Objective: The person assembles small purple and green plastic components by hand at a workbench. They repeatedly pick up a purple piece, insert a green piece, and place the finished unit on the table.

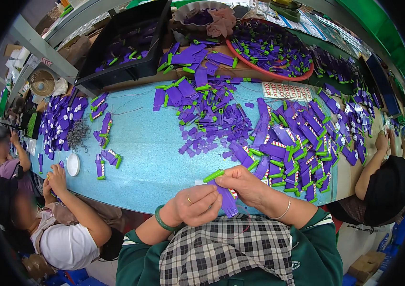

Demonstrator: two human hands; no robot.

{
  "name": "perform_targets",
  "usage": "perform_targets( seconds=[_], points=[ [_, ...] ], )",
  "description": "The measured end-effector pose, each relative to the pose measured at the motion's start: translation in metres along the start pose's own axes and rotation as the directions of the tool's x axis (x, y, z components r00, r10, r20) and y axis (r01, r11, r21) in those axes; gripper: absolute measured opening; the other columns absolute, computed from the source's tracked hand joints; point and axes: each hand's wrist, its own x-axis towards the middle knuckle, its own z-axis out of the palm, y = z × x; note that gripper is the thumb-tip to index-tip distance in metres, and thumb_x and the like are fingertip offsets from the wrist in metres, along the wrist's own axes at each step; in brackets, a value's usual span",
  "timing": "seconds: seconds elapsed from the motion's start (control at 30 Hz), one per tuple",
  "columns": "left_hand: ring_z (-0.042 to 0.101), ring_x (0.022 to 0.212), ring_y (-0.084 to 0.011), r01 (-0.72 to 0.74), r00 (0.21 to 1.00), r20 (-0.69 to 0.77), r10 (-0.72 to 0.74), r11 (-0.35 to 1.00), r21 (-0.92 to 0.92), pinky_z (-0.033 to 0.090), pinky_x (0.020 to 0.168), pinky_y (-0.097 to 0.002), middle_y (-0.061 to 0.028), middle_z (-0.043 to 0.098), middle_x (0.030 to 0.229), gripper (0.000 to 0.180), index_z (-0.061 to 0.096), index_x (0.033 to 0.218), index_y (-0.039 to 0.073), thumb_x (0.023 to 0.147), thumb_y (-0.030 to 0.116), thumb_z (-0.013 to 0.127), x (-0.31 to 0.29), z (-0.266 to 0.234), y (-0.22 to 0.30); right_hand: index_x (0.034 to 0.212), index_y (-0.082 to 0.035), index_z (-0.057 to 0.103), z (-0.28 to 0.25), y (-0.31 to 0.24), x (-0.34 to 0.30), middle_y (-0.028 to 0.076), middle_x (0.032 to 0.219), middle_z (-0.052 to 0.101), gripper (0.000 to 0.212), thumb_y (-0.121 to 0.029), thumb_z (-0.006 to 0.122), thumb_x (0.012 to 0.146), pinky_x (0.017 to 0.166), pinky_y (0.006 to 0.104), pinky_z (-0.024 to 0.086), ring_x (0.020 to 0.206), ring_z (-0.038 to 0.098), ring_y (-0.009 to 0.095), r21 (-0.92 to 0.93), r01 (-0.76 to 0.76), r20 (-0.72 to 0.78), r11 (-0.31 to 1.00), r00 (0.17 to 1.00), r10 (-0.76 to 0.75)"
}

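Left hand (pixel 194 206) and right hand (pixel 240 185) meet at the near edge of the light-blue table (pixel 150 157), both closed on one purple plastic part (pixel 226 200) with a green end piece (pixel 213 175). The left fingers pinch the part's lower portion; the right fingers grip it near the green end. The part sits just above a checked apron (pixel 226 252), apart from the table stock.

Progress, judged from the layout:
- Right of the hands, a dense pile of purple-and-green pieces (pixel 298 148) lies on the table.
- At centre far, small loose purple parts (pixel 207 128) lie scattered.
- Farther off, a red-rimmed tray (pixel 278 74) and a black bin (pixel 131 71) hold more purple stock.

Which heaps are finished and which are pending cannot be told; much stock appears left.
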Motion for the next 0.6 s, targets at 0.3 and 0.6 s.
perform_targets(
  seconds=[0.3,0.6],
  points=[
    [0.064,0.079,-0.0273,0.072,0.997,0.033,-0.07,0.995,-0.07,0.057,0.063,-0.0305,-0.011,0.058,0.089,0.02,0.066,0.084,-0.001,0.064,-0.003,0.067,-0.003,0.014,-0.001,0.069,-0.004,0.063,-0.028,0.006,-0.037,0.001,0.063,0.059,0.034,-0.028,0.058,0.093,0.053,0.0224,0.04,0.06,0.053,0.006,-0.074,-0.165,0.163,0.983,0.971,0.176],
    [0.061,0.072,-0.0222,0.718,0.685,0.297,-0.666,0.547,-0.429,0.051,0.062,-0.0307,-0.009,0.058,0.08,0.016,0.061,0.084,0.0,0.071,-0.006,0.07,0.025,0.032,-0.018,0.096,-0.001,0.057,-0.038,0.003,-0.018,0.003,0.09,0.06,0.011,-0.004,0.063,0.087,0.077,0.0279,0.052,0.084,0.06,0.01,-0.571,0.454,-0.043,0.684,0.816,-0.577]
  ],
)
